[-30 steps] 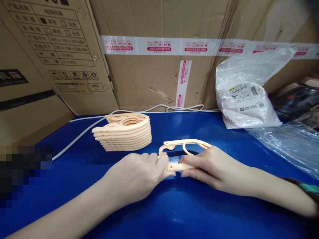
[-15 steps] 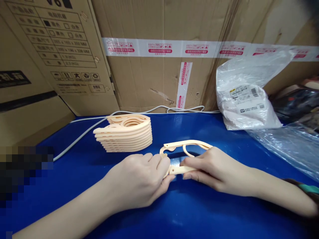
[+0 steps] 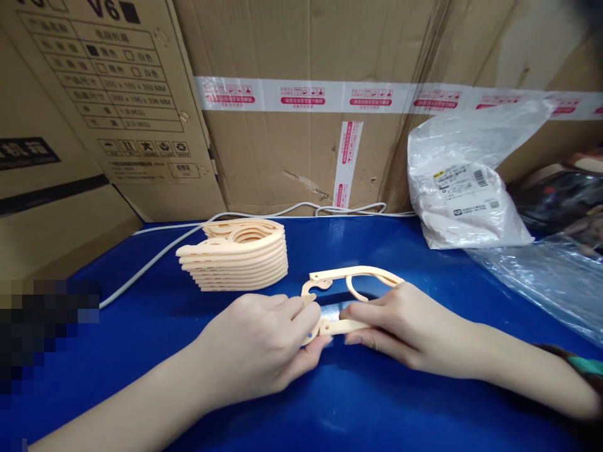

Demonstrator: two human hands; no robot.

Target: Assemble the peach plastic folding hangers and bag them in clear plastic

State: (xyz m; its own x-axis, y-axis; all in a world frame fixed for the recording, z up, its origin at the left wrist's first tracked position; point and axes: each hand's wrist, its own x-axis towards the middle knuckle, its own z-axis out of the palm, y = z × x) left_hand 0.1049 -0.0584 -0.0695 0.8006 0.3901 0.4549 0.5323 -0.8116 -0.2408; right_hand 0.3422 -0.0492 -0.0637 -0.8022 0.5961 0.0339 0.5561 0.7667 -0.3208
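A cream plastic folding hanger [image 3: 343, 273] is held between both hands just above the blue tabletop, its jointed arms pointing right. My left hand [image 3: 268, 342] is closed around its left end, thumb below; the fingers hide much of the part there. My right hand [image 3: 414, 326] pinches the nearer arm between thumb and fingers, while the farther arm runs behind that hand. Small round holes show at the joints. Left of and behind the hands stands a neat stack of matching folded hangers [image 3: 240, 267], touched by neither hand.
Cardboard boxes [image 3: 292, 157] wall off the back and left of the blue tabletop [image 3: 339, 402]. A white cable [image 3: 155, 276] runs behind the stack. At the right lie a white plastic parcel bag [image 3: 464, 194] and a clear plastic sheet [image 3: 541, 276].
My left hand has shifted slightly at the hanger's left end, showing a little more of the piece by the joint. The right hand keeps its pinch. The view tilts slightly upward.
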